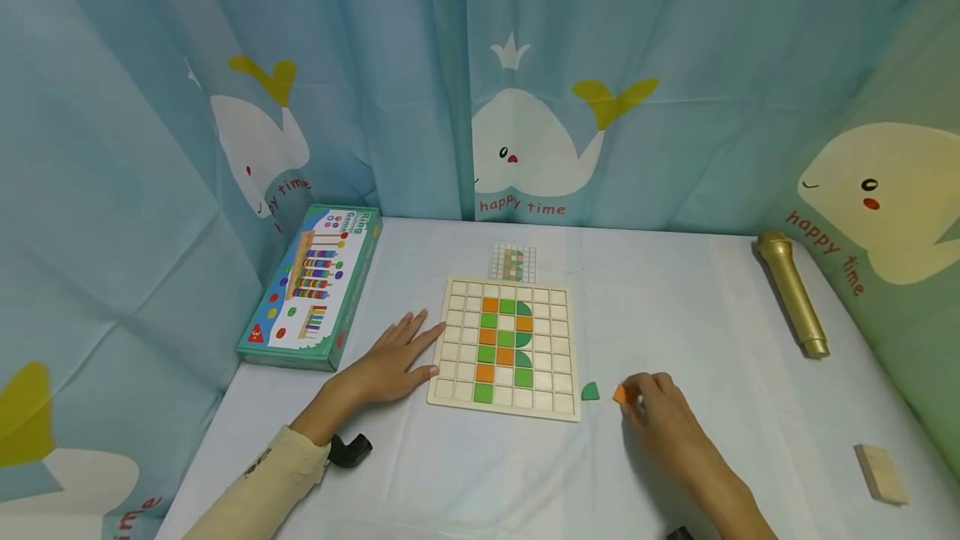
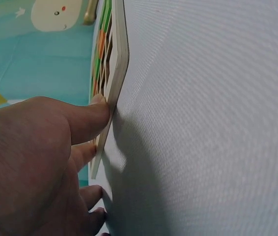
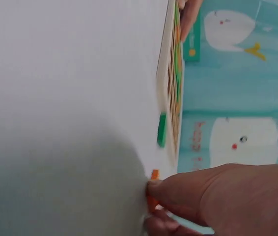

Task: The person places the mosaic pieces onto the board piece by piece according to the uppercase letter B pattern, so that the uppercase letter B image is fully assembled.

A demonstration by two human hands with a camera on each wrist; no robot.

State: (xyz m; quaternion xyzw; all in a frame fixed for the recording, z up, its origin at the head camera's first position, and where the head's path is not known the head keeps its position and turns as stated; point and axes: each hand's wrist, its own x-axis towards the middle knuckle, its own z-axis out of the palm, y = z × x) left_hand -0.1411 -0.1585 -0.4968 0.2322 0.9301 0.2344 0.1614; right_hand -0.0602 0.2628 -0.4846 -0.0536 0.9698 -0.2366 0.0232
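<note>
My left hand (image 1: 387, 365) lies with its fingers spread at the left edge of the wooden grid board (image 1: 462, 348); in the left wrist view the thumb and a finger touch the board's rim. Orange and green square tiles and several dark green rounded pieces sit in the board's middle columns. To the right of the board, my right hand (image 1: 663, 419) pinches an orange piece (image 1: 621, 394) between thumb and fingers, close over the table. Between it and the board lies a loose green quarter-round piece (image 1: 590, 392), also visible as a green block (image 3: 162, 130) in the right wrist view.
Behind the board lies a small pattern card (image 1: 513, 262). A boxed ring game (image 1: 315, 286) is at the back left. On the right are a gold microphone (image 1: 792, 294) and a wooden block (image 1: 881, 474). A whale-print curtain (image 1: 675, 165) closes off the back and sides.
</note>
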